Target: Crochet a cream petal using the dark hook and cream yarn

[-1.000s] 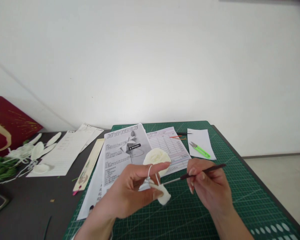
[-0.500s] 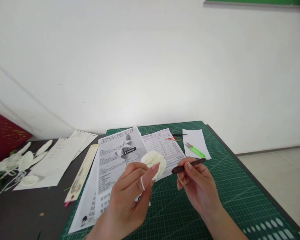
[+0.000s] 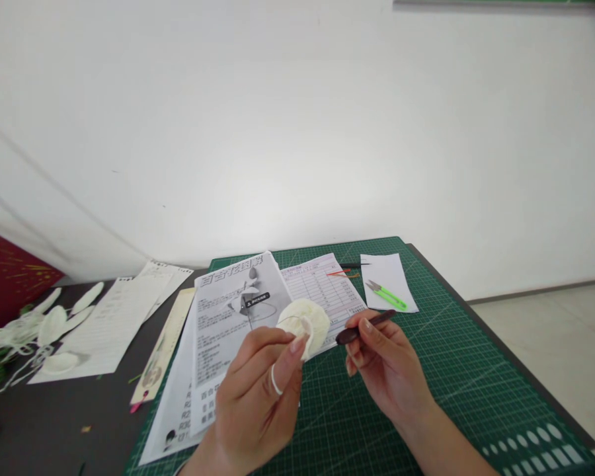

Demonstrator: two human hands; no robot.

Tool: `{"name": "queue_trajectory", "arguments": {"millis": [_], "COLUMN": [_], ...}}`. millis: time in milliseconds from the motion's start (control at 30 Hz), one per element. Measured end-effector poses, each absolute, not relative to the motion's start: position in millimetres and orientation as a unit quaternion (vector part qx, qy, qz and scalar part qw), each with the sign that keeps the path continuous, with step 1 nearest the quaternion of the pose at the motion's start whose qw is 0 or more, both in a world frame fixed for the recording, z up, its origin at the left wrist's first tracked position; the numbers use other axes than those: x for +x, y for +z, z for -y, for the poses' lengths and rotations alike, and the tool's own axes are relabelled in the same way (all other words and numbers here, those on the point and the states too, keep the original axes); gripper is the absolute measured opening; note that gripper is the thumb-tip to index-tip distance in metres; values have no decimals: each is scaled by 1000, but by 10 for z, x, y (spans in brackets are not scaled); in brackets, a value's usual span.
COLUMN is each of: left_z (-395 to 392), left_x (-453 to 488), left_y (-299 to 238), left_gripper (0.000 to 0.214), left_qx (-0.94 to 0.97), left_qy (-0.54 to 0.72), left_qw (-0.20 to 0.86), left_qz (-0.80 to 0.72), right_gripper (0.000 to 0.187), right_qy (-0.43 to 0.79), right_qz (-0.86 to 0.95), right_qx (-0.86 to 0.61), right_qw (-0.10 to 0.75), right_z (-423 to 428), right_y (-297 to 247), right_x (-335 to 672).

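My left hand [image 3: 260, 393] is closed, thumb and finger pinching cream yarn in front of a round cream yarn ball [image 3: 315, 322]. A thin strand curves over the ball, and a white band circles a finger. Whether the ball is held or rests behind the fingertips, I cannot tell. Between the thumb and fingers of my right hand [image 3: 389, 363] is a dark brown crochet hook [image 3: 348, 336]. Its thick rounded end points left toward the yarn without touching it, and the narrow part slants up to the right.
Printed sheets [image 3: 213, 330] and a ruled form [image 3: 317, 277] lie on the green cutting mat [image 3: 377, 416]. Green thread snips [image 3: 391, 296] rest on white paper [image 3: 384, 264]. White petal-shaped pieces [image 3: 54, 324] and a bookmark [image 3: 163, 350] are at left. A wall stands behind.
My right hand has shifted slightly left with the hook, bringing it nearer the yarn. The left hand has turned a little, still pinching the yarn. The view has moved slightly.
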State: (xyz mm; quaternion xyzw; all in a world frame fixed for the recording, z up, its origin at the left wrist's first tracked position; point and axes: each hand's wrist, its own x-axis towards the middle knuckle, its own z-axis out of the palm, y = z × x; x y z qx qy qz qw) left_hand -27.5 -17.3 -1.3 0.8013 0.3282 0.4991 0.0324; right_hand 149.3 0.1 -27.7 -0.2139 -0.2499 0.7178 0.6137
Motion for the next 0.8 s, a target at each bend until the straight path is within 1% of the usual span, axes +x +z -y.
{"name": "queue_trajectory", "arguments": {"millis": [333, 567, 800], "left_z": [174, 147, 160], "left_x": [-280, -277, -226], "left_y": [-32, -40, -51], "left_gripper": [91, 83, 85], "left_qx": [797, 790, 793], "left_qy": [500, 525, 512], "left_qw": [-14, -79, -27], "left_qz": [-338, -307, -329], "right_gripper": [13, 14, 16], "right_qy": [735, 737, 725], "right_qz": [239, 235, 245], "right_qx": [-220, -237, -252], "right_qw": [595, 588, 593], "right_z": [-9, -6, -9], "right_y": [-318, -312, -298], "right_x": [1475, 1476, 1484]}}
